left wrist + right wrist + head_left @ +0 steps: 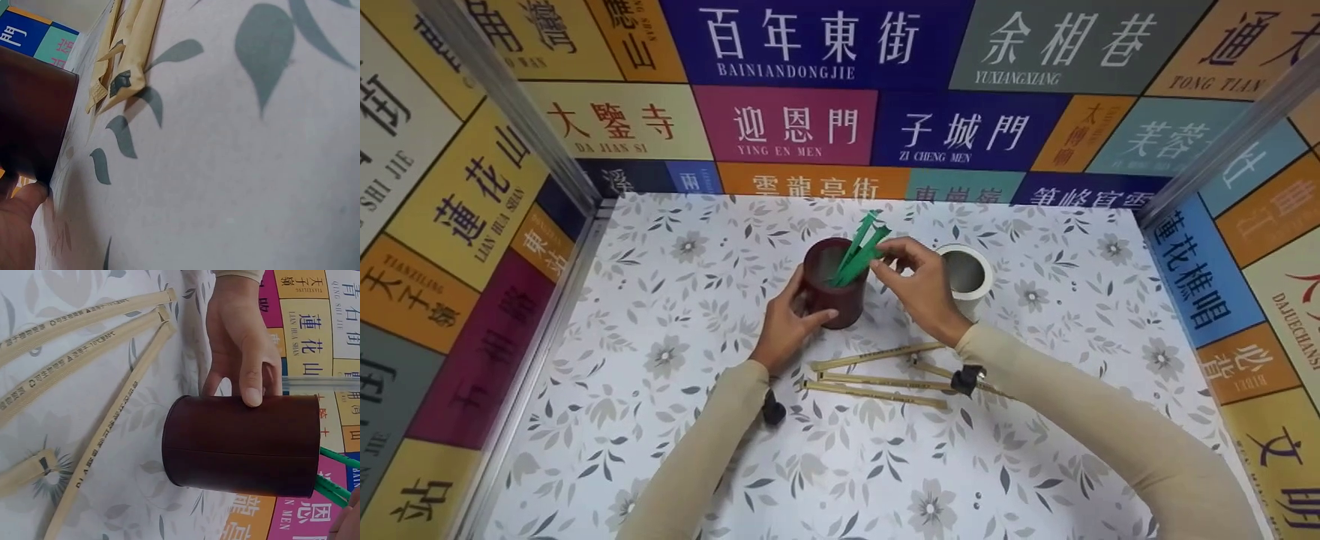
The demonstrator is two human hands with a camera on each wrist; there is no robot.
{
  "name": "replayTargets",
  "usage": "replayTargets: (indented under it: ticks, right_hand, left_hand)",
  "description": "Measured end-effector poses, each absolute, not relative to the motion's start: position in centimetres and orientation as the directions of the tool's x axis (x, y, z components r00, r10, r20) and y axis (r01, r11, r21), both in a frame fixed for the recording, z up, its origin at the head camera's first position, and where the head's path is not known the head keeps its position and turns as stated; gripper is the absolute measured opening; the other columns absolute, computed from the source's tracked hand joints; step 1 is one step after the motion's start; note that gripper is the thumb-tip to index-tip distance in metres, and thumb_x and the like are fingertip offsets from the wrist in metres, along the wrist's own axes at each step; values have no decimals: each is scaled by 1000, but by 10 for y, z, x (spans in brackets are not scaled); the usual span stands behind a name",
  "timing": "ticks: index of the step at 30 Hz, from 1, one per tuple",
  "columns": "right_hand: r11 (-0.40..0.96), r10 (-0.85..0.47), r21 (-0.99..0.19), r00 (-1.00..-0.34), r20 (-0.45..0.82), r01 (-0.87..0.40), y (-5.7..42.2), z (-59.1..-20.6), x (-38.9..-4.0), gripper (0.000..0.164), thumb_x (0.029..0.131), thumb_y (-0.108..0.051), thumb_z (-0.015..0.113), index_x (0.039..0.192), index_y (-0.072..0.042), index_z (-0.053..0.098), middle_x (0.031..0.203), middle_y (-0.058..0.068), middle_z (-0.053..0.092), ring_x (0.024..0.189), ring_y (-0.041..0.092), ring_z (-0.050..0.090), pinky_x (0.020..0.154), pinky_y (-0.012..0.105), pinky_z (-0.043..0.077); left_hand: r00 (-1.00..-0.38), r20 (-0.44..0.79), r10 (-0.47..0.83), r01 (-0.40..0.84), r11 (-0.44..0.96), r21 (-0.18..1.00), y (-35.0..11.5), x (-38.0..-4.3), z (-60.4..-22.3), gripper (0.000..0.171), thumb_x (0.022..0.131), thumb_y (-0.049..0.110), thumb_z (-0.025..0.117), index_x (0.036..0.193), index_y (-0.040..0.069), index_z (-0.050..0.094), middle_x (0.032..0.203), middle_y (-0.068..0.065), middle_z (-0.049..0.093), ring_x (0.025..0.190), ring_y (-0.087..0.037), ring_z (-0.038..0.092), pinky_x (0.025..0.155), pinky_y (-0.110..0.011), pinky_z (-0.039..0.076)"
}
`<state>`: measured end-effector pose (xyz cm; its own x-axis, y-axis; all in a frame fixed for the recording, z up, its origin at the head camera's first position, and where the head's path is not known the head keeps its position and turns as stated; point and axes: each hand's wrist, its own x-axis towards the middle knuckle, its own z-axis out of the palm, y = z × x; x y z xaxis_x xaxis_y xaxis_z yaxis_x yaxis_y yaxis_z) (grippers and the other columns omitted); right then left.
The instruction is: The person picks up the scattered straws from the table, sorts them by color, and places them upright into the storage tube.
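Observation:
A dark red cylindrical cup (844, 306) stands on the floral tabletop, its mouth facing up. My left hand (786, 328) grips its side, thumb across the near wall, as the right wrist view also shows. Several narrow green packets (861, 255) lean in the cup, their upper ends above the rim on the right. With thumb and fingertips, my right hand (919, 289) pinches the green packets just over that rim. The lower ends are inside the cup. In the right wrist view, only a bit of this hand (347, 523) shows at the corner.
Several slim tan paper-wrapped sticks (877, 394) with printing lie in front of the cup, partly under my right forearm. A white cup (986, 285) stands just behind my right hand. Panels (787, 124) with large characters wall the table at the back and sides.

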<state>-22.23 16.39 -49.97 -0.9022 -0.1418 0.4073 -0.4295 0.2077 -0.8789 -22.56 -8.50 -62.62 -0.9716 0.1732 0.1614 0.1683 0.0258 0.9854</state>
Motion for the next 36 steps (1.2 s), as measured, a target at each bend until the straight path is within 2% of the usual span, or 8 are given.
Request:
replayTargets:
  ticks: [7,13,19,25,32,36]
  right_hand:
    - [188,-132,-888,-906,401,-421,181,-505,-209,17,102,-3,79,118,0,78,114,21,74,95,21,64,82,30,49]
    - [220,-120,-878,-905,409,-426,200,-508,-195,14,100,0,79,114,-2,79,111,16,75,94,18,64,80,28,49]
    - [216,-89,-888,-914,397,-406,221,-510,-187,12,101,-3,79,114,-4,81,108,14,76,93,20,67,80,27,53]
    - [235,-63,-890,-920,388,-391,240,-516,-176,14,102,-1,78,115,4,78,107,15,76,93,18,66,82,26,53]
    - [213,-55,-849,-873,484,-484,257,-518,-168,14,99,7,77,114,9,77,106,21,73,90,19,64,82,26,52]
    - [333,-11,-787,-837,548,-520,265,-523,-170,22,95,9,81,116,8,76,115,20,73,101,26,64,89,29,48]
  left_hand:
    - [-972,161,173,166,13,986,-84,-226,-627,109,91,18,95,176,20,27,178,2,34,161,-17,37,128,-35,37]
    - [-978,138,155,144,27,989,-84,-225,-630,111,90,20,96,176,18,26,179,0,33,161,-20,37,127,-33,37]
    - [-980,111,163,116,22,993,-86,-223,-629,111,90,17,95,177,18,26,179,-1,31,162,-23,35,128,-34,36]
    - [-973,62,220,80,74,994,-97,-220,-625,109,92,22,93,177,26,25,178,-1,33,162,-23,37,129,-36,36]
    - [-965,57,255,91,122,988,-105,-209,-622,96,96,14,89,175,22,34,173,-9,42,159,-27,43,129,-39,37]
    - [-967,53,248,98,175,980,-107,-200,-621,89,99,14,86,173,20,37,170,-9,46,157,-28,46,129,-40,37]
